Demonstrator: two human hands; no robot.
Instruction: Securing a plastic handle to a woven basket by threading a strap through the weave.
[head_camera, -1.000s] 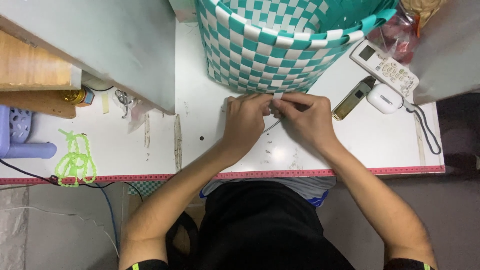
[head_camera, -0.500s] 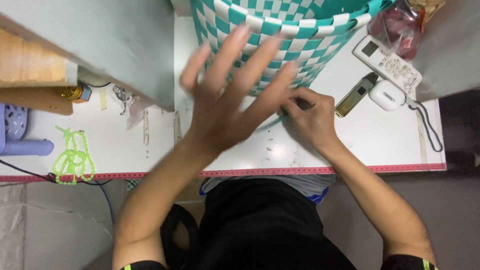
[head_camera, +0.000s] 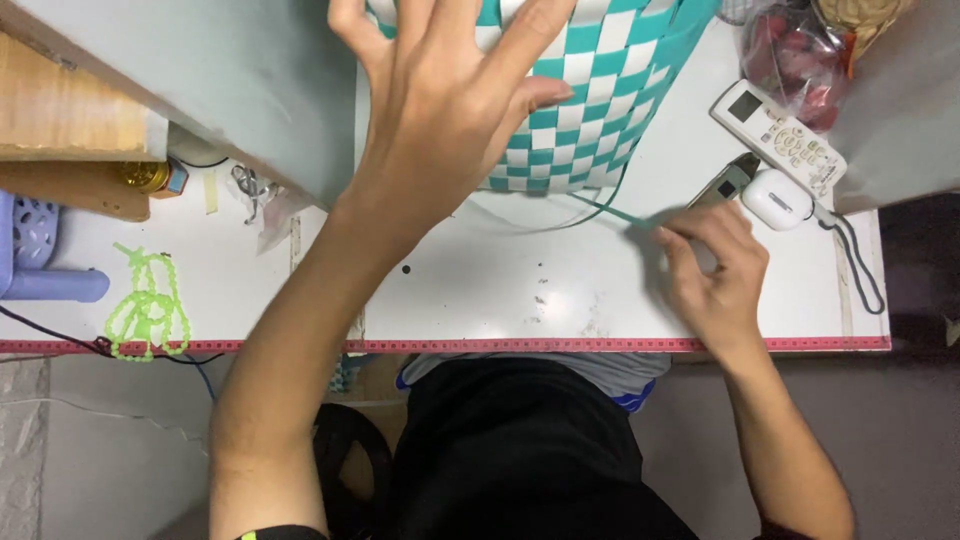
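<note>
Right hand (head_camera: 715, 275): lowered on the worktop (head_camera: 500, 290), grip clamped on one teal strip (head_camera: 610, 212).
Teal strip: drawn taut from the basket's base to the pinching fingers.
Left hand (head_camera: 450, 100): raised, five fingers spread, grip apart, nothing held, before the basket.
Woven basket (head_camera: 590, 90): one, teal-and-white, standing farther back on the worktop.

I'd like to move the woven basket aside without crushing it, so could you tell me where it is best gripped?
Probably the woven basket is best taken by its curved side wall, palm flat, from the near side, as the left hand spreads there. Its rim is out of view. The right hand pinches a teal strip trailing from its base, so mind that.
</note>
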